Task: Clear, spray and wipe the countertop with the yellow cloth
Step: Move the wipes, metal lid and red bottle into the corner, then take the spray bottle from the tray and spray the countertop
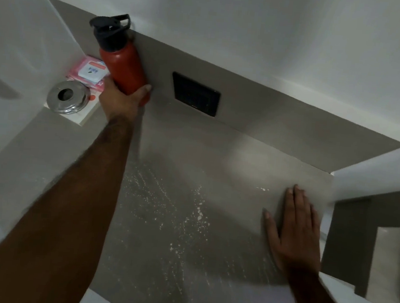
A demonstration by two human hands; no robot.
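A red bottle (pixel 122 67) with a black cap stands at the back left of the grey countertop (pixel 217 167), against the backsplash. My left hand (pixel 122 97) is wrapped around its lower part. My right hand (pixel 294 231) lies flat on the counter near its right edge, fingers spread, holding nothing. White crumbs or droplets (pixel 164 201) are scattered over the middle of the counter. No yellow cloth or spray bottle is in view.
On a white ledge at the back left sit a pink packet (pixel 89 71) and a round steel lid (pixel 68 97). A black wall socket (pixel 196 94) is set in the backsplash. White walls enclose the counter on the left and back.
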